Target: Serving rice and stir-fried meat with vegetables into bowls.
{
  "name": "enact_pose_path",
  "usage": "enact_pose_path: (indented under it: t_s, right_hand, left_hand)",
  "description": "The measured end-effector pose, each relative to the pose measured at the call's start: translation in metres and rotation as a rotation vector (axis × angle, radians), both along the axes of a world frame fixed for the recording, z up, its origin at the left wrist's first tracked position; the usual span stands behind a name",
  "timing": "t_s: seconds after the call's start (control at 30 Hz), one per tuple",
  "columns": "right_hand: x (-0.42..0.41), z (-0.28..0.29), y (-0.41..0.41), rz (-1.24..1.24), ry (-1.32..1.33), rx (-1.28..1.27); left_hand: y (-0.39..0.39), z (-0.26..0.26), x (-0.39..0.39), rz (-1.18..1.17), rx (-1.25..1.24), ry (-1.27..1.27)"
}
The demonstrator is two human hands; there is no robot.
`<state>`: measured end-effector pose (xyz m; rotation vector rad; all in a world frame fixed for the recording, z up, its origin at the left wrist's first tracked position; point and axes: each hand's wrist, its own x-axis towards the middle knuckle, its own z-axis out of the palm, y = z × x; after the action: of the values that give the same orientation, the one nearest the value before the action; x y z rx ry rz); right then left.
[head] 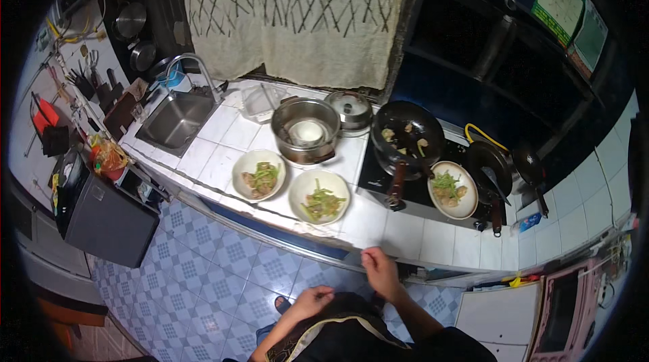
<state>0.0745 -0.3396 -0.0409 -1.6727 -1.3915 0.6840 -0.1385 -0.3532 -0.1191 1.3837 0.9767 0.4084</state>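
My left hand (313,302) is in front of my body, below the counter edge, its fingers curled; whether it holds anything cannot be told. Higher and to the right, my right hand (377,268) is loosely curled near the counter's front edge, with no object visible in it. Nearest to them on the counter is a white bowl (346,208) of green vegetable and meat pieces. Another such bowl (237,188) stands to its left. A plate (472,184) of similar food rests at the right on the stove. Behind it, a black wok (413,118) holds a few pieces.
A steel pot (304,151) with a white bowl inside and a lidded pot (350,108) stand on the white-tiled counter (405,230). The sink (177,121) is at the left. A dark pan (487,164) with a spatula sits at the far right.
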Motion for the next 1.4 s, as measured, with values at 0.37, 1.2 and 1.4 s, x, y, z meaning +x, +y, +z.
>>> enact_pose_path:
  t_s: [0.37, 1.2, 1.4]
  right_hand:
    - [-0.228, 0.001, 0.086, 0.287, -0.232, 0.100]
    - [-0.771, 0.065, 0.563, 1.006, 0.156, 0.348]
    - [-0.863, 0.101, 0.650, 0.973, 0.331, 0.244]
  left_hand:
    - [0.065, -0.016, -0.263, 0.365, -0.140, -0.112]
    - [0.383, -0.019, -0.680, 1.021, -0.144, -0.561]
    - [0.475, -0.007, -0.772, 0.883, 0.278, -0.193]
